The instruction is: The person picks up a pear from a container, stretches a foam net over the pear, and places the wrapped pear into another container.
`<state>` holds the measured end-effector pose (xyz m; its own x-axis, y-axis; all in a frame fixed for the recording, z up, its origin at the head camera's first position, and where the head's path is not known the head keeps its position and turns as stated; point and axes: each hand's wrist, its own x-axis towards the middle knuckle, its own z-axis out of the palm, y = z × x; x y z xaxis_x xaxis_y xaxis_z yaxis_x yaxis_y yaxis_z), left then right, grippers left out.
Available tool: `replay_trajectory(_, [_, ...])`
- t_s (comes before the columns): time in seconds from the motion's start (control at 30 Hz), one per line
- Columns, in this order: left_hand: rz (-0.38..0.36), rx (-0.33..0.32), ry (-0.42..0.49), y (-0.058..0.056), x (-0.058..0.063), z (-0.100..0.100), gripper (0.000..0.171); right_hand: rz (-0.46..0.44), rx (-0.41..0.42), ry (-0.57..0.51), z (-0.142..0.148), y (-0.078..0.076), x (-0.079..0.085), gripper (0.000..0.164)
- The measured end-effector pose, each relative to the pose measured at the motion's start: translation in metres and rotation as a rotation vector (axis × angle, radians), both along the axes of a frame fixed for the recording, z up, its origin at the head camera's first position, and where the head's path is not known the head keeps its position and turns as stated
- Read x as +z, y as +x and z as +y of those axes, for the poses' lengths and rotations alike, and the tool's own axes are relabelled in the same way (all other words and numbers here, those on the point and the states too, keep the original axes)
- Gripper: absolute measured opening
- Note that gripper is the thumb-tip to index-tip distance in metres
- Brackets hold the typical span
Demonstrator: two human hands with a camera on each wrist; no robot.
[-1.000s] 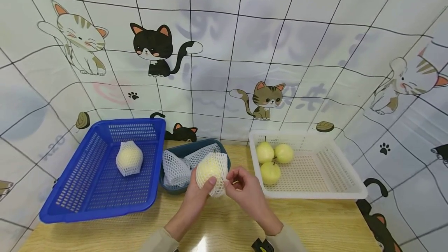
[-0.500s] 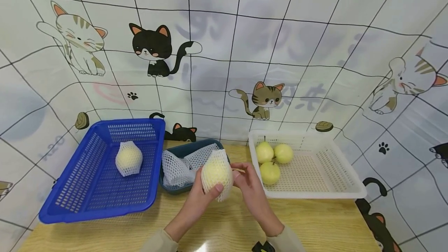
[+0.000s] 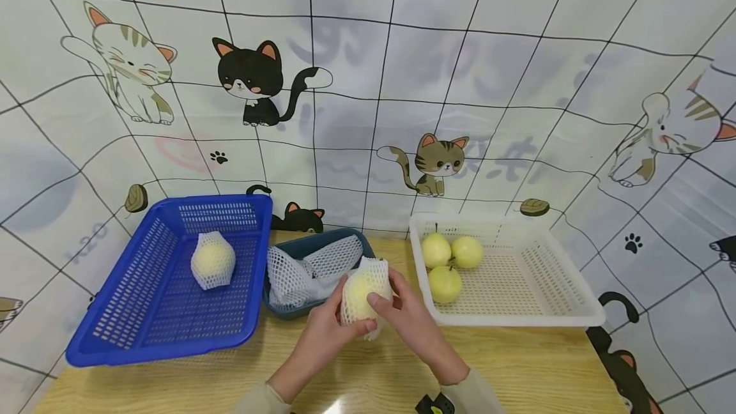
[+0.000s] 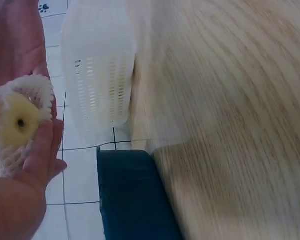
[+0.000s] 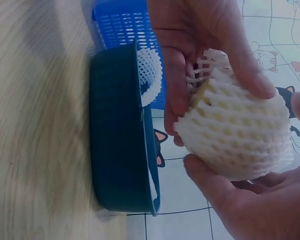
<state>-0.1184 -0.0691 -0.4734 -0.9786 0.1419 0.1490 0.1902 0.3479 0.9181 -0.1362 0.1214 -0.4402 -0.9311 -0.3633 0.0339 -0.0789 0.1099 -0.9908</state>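
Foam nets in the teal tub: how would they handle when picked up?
The foam nets would probably flop, since they lie slumped in the tub. They look light, being open mesh. They likely stretch: a similar net hugs the held fruit.

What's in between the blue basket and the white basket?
In the head view, a dark teal tub with white nets and, in front, the left hand and right hand holding a netted fruit.

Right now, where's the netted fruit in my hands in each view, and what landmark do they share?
Head: held netted fruit, lower centre.
Left wrist: held netted fruit, left edge, halfway down.
Right wrist: held netted fruit, right of centre.
Shared landmark: dark teal tub.
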Motion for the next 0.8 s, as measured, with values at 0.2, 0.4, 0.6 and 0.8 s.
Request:
replay_trajectory(0.2, [0.108, 0.039, -0.173, 0.002, -0.002, 0.001, 0.106, -0.105, -0.004, -0.010, 0.003, -0.001, -0.002, 0.079])
replay_trajectory(0.4, [-0.014, -0.176, 0.168, 0.004, -0.003, -0.006, 0.085, -0.086, -0.099, -0.104, 0.009, -0.003, -0.003, 0.071])
replay_trajectory(0.6, [0.106, -0.144, 0.253, 0.001, -0.004, -0.012, 0.071, -0.134, -0.094, -0.196, 0.012, -0.005, -0.005, 0.064])
replay_trajectory(0.8, [0.301, -0.020, 0.220, -0.004, -0.002, -0.005, 0.054, -0.220, -0.080, -0.299, 0.009, -0.004, -0.001, 0.060])
